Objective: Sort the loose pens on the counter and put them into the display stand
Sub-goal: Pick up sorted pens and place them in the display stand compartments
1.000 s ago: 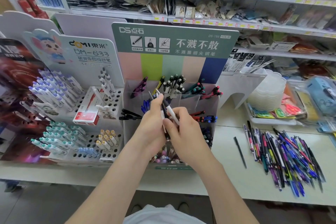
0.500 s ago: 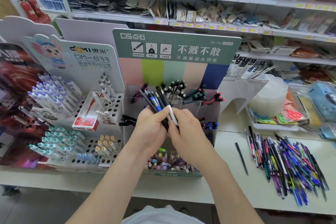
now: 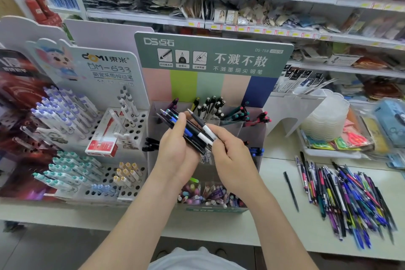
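Observation:
My left hand (image 3: 175, 149) grips a bundle of several pens (image 3: 186, 131), black and blue, fanned up to the left in front of the display stand (image 3: 252, 136). My right hand (image 3: 230, 155) pinches one black-and-white pen (image 3: 202, 126) at the bundle's right side. The stand has a green header and clear compartments with sorted pens: black-and-white ones (image 3: 211, 108) at the top middle, teal and red to the right. A heap of loose pens (image 3: 348, 199) lies on the counter (image 3: 274, 226) to the right. One black pen (image 3: 291, 190) lies apart, left of the heap.
A white peg display (image 3: 92, 144) with purple, teal and yellow pens and a red box (image 3: 103, 138) stands left of the stand. A stack of clear plastic dishes (image 3: 326, 120) and a tray of packets sit behind the heap. Store shelves run along the back.
Both hands have lifted the bundle higher in front of the stand and fanned it out. My right hand has drawn the black-and-white pen to the right of the bundle.

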The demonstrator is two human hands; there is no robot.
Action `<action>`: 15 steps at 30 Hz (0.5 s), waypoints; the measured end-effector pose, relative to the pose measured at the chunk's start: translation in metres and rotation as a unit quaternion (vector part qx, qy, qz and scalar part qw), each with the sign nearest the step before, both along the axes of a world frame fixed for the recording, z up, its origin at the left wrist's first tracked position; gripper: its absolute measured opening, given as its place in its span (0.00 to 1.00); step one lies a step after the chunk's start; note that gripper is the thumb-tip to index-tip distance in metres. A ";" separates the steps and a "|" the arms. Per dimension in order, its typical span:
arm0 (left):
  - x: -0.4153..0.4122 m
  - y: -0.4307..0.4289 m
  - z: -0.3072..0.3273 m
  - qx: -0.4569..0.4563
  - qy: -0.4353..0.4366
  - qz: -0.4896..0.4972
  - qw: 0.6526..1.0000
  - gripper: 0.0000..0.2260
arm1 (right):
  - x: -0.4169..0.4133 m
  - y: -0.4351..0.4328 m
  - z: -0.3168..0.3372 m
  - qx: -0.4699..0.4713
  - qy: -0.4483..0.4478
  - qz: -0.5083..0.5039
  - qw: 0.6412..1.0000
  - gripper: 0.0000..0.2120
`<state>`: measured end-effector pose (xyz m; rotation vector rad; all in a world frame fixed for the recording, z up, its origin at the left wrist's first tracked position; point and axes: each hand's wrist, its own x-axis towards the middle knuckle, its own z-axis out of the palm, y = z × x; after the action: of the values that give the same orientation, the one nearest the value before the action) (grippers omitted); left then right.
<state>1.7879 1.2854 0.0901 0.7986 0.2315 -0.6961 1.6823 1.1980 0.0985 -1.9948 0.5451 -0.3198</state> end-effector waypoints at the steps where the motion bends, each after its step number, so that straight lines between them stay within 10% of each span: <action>1: 0.002 -0.001 0.002 -0.009 0.010 0.015 1.000 0.12 | -0.002 -0.003 0.001 -0.005 -0.001 -0.004 1.000 0.21; 7: 0.017 0.000 0.005 0.122 -0.082 0.071 0.987 0.10 | -0.015 -0.029 0.010 -0.058 -0.025 -0.081 0.995 0.08; 15: 0.010 -0.001 0.002 0.290 -0.236 -0.068 0.925 0.10 | 0.013 -0.070 0.038 -0.320 0.069 -0.024 0.944 0.14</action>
<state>1.7984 1.2841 0.0920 1.5354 -0.0683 -0.5443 1.6956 1.1277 0.1366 -2.6516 0.6332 -0.4274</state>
